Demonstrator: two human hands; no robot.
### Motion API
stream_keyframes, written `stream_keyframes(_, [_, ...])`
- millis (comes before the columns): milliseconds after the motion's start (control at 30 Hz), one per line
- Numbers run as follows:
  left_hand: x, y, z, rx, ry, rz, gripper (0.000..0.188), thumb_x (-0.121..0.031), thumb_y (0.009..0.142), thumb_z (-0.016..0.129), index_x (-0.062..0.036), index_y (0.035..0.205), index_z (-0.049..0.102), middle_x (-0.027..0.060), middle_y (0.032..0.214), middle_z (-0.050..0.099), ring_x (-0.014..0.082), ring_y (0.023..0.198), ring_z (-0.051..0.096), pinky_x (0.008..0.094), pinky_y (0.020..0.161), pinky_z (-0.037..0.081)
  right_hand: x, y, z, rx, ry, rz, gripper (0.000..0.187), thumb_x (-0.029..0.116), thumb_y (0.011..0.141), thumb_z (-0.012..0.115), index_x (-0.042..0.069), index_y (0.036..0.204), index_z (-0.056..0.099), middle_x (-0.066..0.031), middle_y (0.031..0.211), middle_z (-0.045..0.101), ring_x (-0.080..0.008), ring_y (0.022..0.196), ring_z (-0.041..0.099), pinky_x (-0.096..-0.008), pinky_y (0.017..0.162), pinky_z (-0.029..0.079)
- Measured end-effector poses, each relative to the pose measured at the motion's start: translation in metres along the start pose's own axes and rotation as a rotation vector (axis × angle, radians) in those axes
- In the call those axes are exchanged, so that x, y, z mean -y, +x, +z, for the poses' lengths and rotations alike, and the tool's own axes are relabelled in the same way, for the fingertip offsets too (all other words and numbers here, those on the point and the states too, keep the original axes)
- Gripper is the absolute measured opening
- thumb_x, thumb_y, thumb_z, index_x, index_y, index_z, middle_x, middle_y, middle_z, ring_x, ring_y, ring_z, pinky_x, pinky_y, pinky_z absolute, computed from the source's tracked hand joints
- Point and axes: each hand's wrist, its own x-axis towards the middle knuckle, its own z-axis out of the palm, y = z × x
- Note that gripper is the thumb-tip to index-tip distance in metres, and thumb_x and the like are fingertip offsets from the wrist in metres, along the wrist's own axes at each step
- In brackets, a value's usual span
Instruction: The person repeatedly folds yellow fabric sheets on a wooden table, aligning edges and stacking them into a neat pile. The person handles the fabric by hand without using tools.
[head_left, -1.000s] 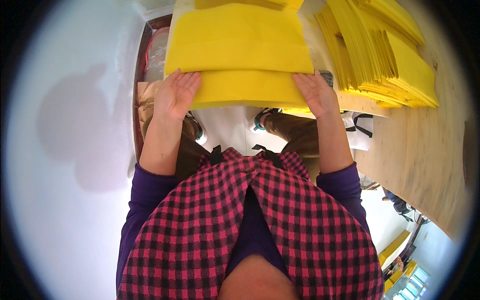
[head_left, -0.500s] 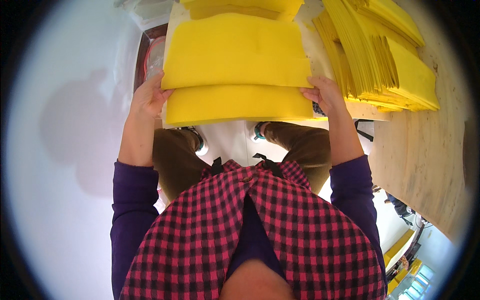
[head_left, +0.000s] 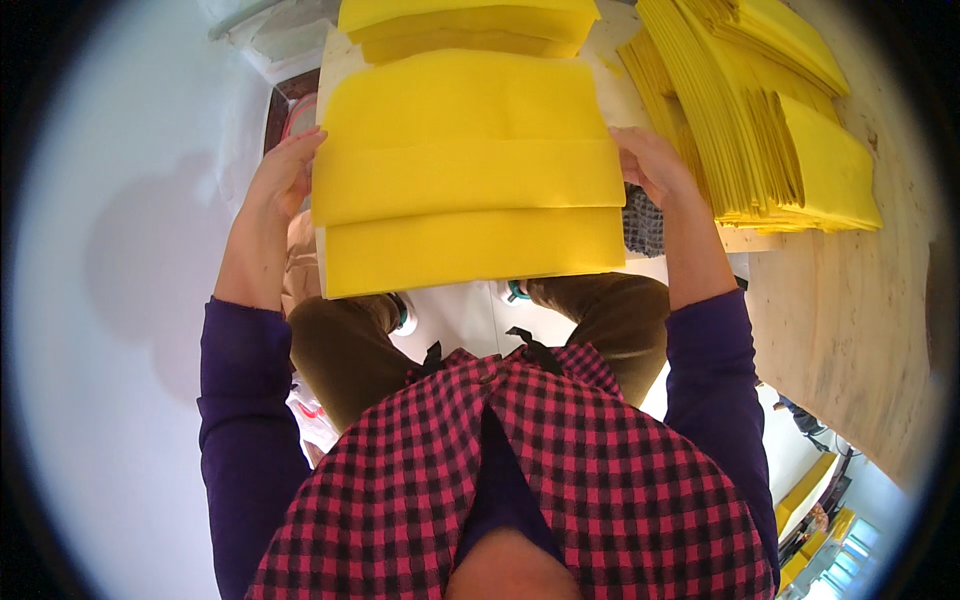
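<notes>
A folded yellow fabric sheet (head_left: pixel 468 175), felt-like and layered, lies in front of me. Its near edge hangs past the table's front above my knees, with a lower layer showing below the upper flap. At its left edge, my left hand (head_left: pixel 287 172) is closed on the fabric, fingertips at the border. My right hand (head_left: pixel 660 172) grips the opposite edge, and its fingertips are partly hidden by the fabric. Right behind the sheet lies another pile of yellow fabric (head_left: pixel 470 22).
Stacks of folded yellow fabric (head_left: pixel 745 130) stand on the wooden table (head_left: pixel 850 320) to the right. Dark grey textured cloth (head_left: pixel 642 222) shows beside my right hand. A white wall (head_left: pixel 120 330) runs along my left. My knees are under the table's front edge.
The yellow sheet has come closer to me and overhangs the table further. Both hands have slid to its side edges, a little farther back along it.
</notes>
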Motion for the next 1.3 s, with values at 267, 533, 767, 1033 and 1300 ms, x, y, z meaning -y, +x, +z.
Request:
stream_keyframes(267, [-0.010,0.028,0.011,0.027,0.080,-0.027,0.033,-0.009,0.090,0.061,-0.0015,0.122,0.055,0.0087,0.114,0.064,0.0191,0.101,0.063,0.0322,0.085,0.052,0.002,0.051,0.000,-0.015,0.052,-0.044,0.025,0.019,0.092,0.063,-0.003,0.104,0.064,-0.0078,0.091,0.068,-0.0132,0.074,0.065,-0.0247,0.062,0.053])
stream_keyframes(533, [-0.027,0.054,0.017,0.117,0.060,-0.070,0.034,-0.005,0.088,0.062,-0.0014,0.121,0.057,0.0095,0.118,0.064,0.0219,0.106,0.062,0.0355,0.095,0.048,0.014,0.084,-0.002,-0.057,0.097,0.002,0.015,0.014,0.086,0.069,0.002,0.094,0.065,-0.0046,0.082,0.068,-0.0110,0.069,0.063,-0.0230,0.060,0.051])
stream_keyframes(767, [-0.027,0.076,0.001,0.144,0.198,0.006,0.028,-0.007,0.086,0.067,-0.0037,0.114,0.064,0.0063,0.109,0.068,0.0183,0.100,0.064,0.0338,0.094,0.047,0.019,0.099,-0.027,0.083,-0.188,-0.014,0.015,0.018,0.088,0.071,0.008,0.097,0.065,0.0020,0.080,0.063,-0.0057,0.070,0.052,-0.0196,0.061,0.041])
stream_keyframes(1033, [-0.012,0.056,-0.008,0.033,0.355,0.268,0.023,-0.006,0.084,0.069,-0.0031,0.107,0.068,0.0039,0.105,0.069,0.0151,0.097,0.062,0.0286,0.090,0.045,0.027,0.056,-0.008,-0.066,-0.208,-0.186,0.018,0.014,0.086,0.072,0.006,0.101,0.066,0.0038,0.078,0.062,-0.0061,0.057,0.046,-0.0220,0.054,0.035])
stream_keyframes(1300, [0.005,0.031,-0.022,0.189,0.226,0.502,0.013,0.003,0.082,0.065,0.0004,0.094,0.070,0.0110,0.111,0.068,0.0198,0.108,0.060,0.0309,0.096,0.046,-0.004,0.039,0.002,-0.055,-0.046,-0.490,0.009,0.003,0.085,0.069,0.003,0.094,0.066,-0.0076,0.099,0.071,-0.0136,0.087,0.067,-0.0258,0.076,0.053])
